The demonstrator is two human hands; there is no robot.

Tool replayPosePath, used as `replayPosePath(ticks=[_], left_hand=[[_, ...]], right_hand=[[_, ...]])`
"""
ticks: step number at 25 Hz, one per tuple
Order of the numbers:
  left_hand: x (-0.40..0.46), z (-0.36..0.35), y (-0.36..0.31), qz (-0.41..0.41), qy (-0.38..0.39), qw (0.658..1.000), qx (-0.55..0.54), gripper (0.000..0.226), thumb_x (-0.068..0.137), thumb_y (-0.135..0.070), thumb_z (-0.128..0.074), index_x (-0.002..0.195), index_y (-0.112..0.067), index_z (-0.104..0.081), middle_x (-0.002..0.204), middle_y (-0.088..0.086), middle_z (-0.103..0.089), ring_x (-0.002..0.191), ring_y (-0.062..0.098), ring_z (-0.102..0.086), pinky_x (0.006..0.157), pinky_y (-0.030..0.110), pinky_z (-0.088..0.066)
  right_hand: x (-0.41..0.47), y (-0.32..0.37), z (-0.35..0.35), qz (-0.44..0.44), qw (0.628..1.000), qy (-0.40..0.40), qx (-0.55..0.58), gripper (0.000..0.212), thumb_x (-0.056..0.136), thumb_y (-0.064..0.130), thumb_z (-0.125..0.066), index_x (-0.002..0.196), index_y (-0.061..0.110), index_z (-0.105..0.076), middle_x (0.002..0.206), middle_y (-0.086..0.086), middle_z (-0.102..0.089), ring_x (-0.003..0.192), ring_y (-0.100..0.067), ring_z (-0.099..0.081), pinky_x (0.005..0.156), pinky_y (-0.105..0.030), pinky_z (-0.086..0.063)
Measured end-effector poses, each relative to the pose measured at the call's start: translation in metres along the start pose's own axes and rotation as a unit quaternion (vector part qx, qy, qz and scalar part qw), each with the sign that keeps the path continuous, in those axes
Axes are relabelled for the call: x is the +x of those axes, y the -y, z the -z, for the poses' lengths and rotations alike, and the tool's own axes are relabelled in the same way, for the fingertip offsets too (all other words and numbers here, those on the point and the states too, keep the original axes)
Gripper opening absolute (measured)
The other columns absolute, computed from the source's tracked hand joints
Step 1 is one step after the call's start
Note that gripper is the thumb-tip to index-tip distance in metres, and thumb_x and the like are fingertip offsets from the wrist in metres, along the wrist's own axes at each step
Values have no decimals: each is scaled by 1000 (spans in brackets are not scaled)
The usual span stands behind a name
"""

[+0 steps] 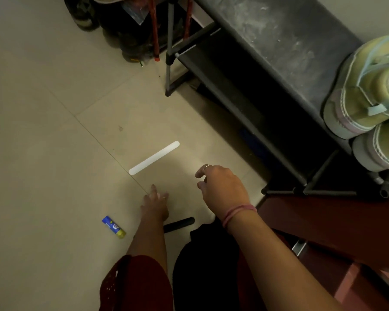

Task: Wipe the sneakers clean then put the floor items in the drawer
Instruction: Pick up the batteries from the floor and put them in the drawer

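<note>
A pair of pale sneakers (366, 102) stands on top of the dark shoe rack (285, 48) at the right. On the tiled floor lie a blue and yellow glue stick (114, 227) and a black cylindrical item (179, 224). My left hand (155, 204) reaches down to the floor between them, fingers spread and straight, holding nothing. My right hand (220, 189) hovers above the floor to the right, fingers loosely curled, with nothing in it. A bright white bar (154, 157) on the tile looks like a light's reflection.
A dark red cabinet (323, 223) stands at the lower right beside the rack. Dark shoes (121, 30) and red poles (154, 28) crowd the top of the view. My dark-clothed knees (200, 277) fill the bottom centre.
</note>
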State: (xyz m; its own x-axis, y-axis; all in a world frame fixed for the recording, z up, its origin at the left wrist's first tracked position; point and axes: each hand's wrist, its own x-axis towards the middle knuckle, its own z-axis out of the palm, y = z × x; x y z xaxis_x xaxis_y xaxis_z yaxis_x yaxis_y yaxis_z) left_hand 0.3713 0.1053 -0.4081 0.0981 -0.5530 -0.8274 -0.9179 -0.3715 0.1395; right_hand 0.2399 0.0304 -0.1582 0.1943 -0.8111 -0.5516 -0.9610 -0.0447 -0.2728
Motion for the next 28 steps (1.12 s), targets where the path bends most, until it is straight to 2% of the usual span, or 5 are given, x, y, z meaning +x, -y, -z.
replayPosePath(ticks=[9, 18, 22, 25, 28], left_hand=[[0, -20, 0, 24, -145, 972, -185, 34, 98, -14, -43, 130, -7, -54, 107, 3, -47, 113, 33, -53, 85, 30, -42], [-141, 83, -63, -215, -255, 656, -677, 43, 67, -27, -77, 105, -26, -57, 85, 0, -70, 74, 12, -66, 68, 25, -55], [-123, 61, -28, -212, -270, 743, -575, 62, 74, -4, -75, 125, -25, -47, 128, -10, -53, 103, 6, -60, 85, 24, -53], [-78, 23, 28, 54, -293, 806, -512, 49, 86, -8, -63, 132, -18, -49, 142, 11, -37, 127, 26, -44, 105, 41, -40], [-50, -18, 85, 265, -97, 866, -414, 53, 92, -25, -58, 141, -10, -44, 148, 24, -28, 134, 43, -29, 108, 50, -28]], right_hand=[[-2, 6, -9, 11, 1000, 0, 9, 33, 95, 9, -51, 126, 21, -54, 114, -3, -58, 100, -22, -59, 73, -24, -39], [-9, 21, -2, 63, 995, -11, 72, 35, 99, 22, -41, 133, 14, -45, 124, -8, -58, 105, -21, -58, 84, -27, -48], [-7, 19, -1, 47, 997, -26, 54, 38, 99, 18, -45, 136, 18, -43, 124, -6, -58, 109, -19, -56, 87, -26, -44], [-8, 14, -2, 30, 998, -24, 46, 37, 98, 17, -45, 135, 19, -43, 120, -6, -57, 106, -21, -55, 79, -24, -40], [-6, 14, -7, 28, 999, -23, 39, 37, 98, 18, -44, 134, 21, -44, 117, -5, -57, 101, -20, -56, 73, -23, -36]])
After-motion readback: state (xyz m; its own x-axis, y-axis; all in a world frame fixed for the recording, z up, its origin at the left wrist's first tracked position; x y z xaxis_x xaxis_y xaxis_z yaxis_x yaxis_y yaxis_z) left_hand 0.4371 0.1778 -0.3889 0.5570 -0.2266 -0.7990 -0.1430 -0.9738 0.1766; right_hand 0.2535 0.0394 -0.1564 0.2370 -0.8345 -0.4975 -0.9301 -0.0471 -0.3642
